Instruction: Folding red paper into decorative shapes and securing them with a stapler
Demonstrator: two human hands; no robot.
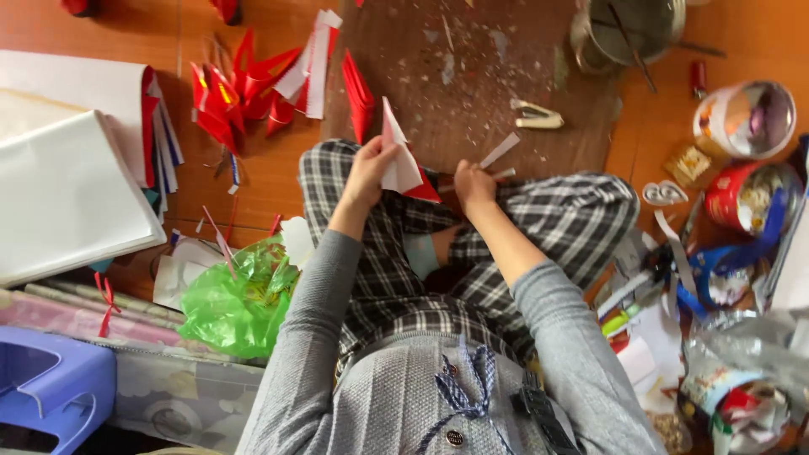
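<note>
Left hand [368, 168] grip pinching a folded red-and-white paper piece [401, 160] at its lower left edge, paper rising above the fingers, right hand [474, 184] just beside, grip pressed on a white paper strip [500, 151], over plaid-trousered knees [581, 215]

A folded paper piece [399, 164], white on its facing side with a red edge at its lower right, stands pointed-end up at the centre of the frame. 1 narrow white paper strip [500, 150] slants just right of it.
</note>
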